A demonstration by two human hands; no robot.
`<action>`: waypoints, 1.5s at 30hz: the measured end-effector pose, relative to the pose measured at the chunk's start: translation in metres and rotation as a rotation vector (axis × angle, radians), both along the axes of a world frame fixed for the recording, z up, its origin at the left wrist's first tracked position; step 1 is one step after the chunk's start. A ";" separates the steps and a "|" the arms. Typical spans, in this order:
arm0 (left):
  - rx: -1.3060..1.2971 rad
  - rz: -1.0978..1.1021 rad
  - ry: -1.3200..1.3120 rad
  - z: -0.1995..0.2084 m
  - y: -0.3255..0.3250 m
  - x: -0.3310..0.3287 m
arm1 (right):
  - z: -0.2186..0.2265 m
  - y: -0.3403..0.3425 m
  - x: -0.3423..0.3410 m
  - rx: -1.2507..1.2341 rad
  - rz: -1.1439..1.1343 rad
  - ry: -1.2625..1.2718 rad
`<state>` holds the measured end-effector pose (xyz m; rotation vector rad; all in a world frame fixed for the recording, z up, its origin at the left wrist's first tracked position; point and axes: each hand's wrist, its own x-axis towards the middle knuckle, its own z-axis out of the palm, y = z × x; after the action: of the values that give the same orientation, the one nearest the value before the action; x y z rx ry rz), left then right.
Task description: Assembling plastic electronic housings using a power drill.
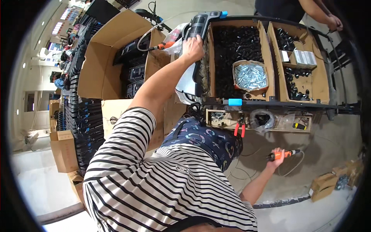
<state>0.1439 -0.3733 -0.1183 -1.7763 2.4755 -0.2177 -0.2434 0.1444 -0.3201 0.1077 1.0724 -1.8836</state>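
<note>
My left hand (193, 48) reaches forward to a black vented plastic cover (198, 26) at the near-left end of the metal frame. Its fingers are bent over the lower edge of this cover. Out to my right, my right hand (276, 157) is closed around an orange and black power screwdriver (285, 154). A pale cord (295, 170) trails from the tool's back end. Another orange-bodied screwdriver (165, 45) lies beside the carton, left of the cover. Below my left wrist is a silvery-grey panel (188, 79).
Wooden trays hold black parts (235, 42) and a box of silver screws (250, 76). Red-handled pliers (240, 129) hang at a narrow wooden tray (224, 123). An open carton (94, 65) stands left. Another person's hand (335, 23) is at the far right.
</note>
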 end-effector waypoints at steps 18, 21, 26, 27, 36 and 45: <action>0.207 0.566 0.524 0.008 0.024 0.049 | 0.184 -0.044 0.090 -0.262 -0.171 0.074; 0.214 0.413 0.540 0.009 0.022 0.060 | 0.199 -0.074 0.093 -0.364 -0.086 0.116; 0.279 0.338 0.630 0.006 0.024 0.074 | 0.230 -0.124 0.117 -0.367 0.050 0.253; 0.199 0.268 0.713 -0.007 0.024 0.080 | 0.237 -0.133 0.120 -0.341 0.082 0.267; -0.217 -0.339 0.845 0.002 0.021 0.097 | 0.269 -0.154 0.176 -0.239 0.205 0.296; 0.365 -0.966 0.471 -0.049 0.090 0.049 | 0.277 -0.139 0.194 -0.218 0.198 0.299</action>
<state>0.1925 -0.2831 -0.1673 -0.4232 3.2058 0.6259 -0.0493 0.0058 -0.0434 -0.4030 1.0231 -1.8578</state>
